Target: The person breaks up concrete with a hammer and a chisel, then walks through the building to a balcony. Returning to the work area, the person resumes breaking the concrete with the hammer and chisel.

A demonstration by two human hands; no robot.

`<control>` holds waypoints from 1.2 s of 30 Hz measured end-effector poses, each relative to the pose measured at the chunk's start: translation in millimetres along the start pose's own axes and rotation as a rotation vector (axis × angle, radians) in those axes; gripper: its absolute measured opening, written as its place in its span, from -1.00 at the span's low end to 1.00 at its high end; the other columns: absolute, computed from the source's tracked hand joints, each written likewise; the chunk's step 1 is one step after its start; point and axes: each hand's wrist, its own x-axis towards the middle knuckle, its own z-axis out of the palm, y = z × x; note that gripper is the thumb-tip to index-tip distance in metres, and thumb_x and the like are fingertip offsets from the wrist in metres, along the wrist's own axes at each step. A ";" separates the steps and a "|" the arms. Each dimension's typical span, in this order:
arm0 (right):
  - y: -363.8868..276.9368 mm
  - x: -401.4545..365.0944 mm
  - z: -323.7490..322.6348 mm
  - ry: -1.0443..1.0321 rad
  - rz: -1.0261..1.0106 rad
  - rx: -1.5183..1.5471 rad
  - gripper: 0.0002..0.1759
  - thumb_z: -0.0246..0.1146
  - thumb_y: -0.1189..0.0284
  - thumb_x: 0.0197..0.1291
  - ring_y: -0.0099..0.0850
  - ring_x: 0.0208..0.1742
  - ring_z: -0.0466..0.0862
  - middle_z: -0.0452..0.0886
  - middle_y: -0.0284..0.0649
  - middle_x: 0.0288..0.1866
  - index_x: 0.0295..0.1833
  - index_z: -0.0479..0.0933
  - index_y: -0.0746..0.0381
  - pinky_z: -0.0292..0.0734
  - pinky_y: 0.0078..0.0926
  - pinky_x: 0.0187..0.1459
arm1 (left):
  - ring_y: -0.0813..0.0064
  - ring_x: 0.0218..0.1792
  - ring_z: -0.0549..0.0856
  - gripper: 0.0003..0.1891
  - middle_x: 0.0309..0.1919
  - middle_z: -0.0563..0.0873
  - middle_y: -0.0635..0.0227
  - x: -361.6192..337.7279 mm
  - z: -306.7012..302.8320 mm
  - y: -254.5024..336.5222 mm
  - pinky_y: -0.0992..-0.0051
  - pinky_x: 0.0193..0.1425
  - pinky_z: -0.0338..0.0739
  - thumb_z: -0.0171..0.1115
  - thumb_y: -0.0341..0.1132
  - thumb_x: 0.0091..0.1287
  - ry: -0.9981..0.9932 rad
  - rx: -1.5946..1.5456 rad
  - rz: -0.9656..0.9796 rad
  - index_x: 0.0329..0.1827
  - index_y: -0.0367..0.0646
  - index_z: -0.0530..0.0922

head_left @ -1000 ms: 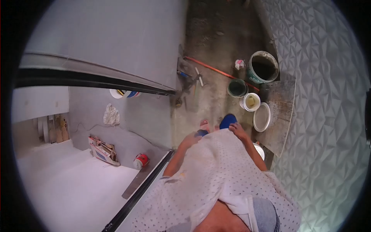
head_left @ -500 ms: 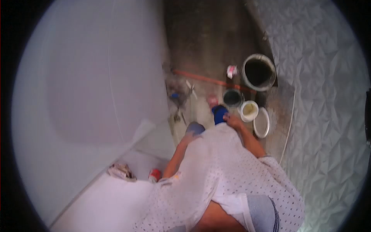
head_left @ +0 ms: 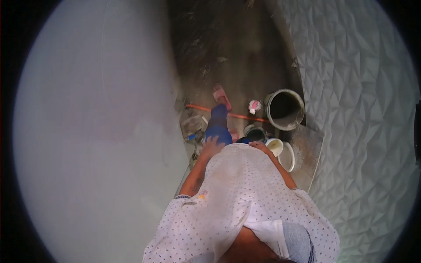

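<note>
My left hand (head_left: 212, 147) rests on the blue trouser leg (head_left: 219, 132) at my left thigh. Its fingers are spread and hold nothing. At the hem of my patterned white shirt (head_left: 245, 171), my right hand (head_left: 260, 146) lies by the other thigh, its fingers reaching inward and nothing seen in them; the shirt partly covers that leg. Just beyond the right hand stand a white tub (head_left: 275, 147) with pale contents and a pail (head_left: 248, 128) with dark contents. A round white lid (head_left: 287, 158) lies beside the tub.
A large bucket (head_left: 280, 127) stands ahead on the right. An orange strip (head_left: 245, 117) crosses the floor near my pink slipper (head_left: 220, 94). A pink-and-white crumpled item (head_left: 254, 106) lies close by. A smooth pale wall (head_left: 109, 131) rises left, a faceted wall (head_left: 351, 109) right.
My left leg has stepped forward, its slipper now past the orange strip. Both hands stay by my thighs. The view has shifted, and the red can and bundle at lower left are out of sight.
</note>
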 end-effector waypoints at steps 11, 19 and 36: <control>-288.3 97.1 -143.9 0.041 -0.472 -1.059 -0.60 0.12 0.12 0.20 -0.09 0.27 0.40 0.55 -0.18 0.15 0.01 0.58 0.13 0.32 -0.14 0.26 | -0.11 0.34 0.31 -0.26 0.38 0.21 -0.14 77.2 -143.4 78.6 0.17 0.41 0.20 0.09 0.18 0.20 0.005 -0.274 -0.031 0.36 -0.09 0.33; -426.4 180.6 -195.7 -0.186 -0.373 -1.430 -0.58 0.00 0.13 0.28 -0.21 0.35 0.33 0.49 -0.23 0.24 0.10 0.56 0.09 -0.01 0.25 0.34 | 0.00 0.39 0.26 -0.26 0.37 0.27 -0.07 135.1 -199.0 124.9 0.19 0.43 0.16 0.09 0.20 0.22 0.097 -0.581 -0.243 0.38 -0.08 0.31; -623.8 291.5 -270.2 -0.557 0.024 -1.896 -0.31 0.11 0.03 0.26 0.01 0.39 0.30 0.30 0.14 0.36 0.36 0.29 0.25 0.16 -0.20 0.36 | 0.14 0.28 0.44 -0.22 0.27 0.44 0.07 207.4 -121.0 246.7 0.20 0.22 0.40 0.22 0.16 0.15 0.492 -1.674 -0.615 0.39 0.02 0.25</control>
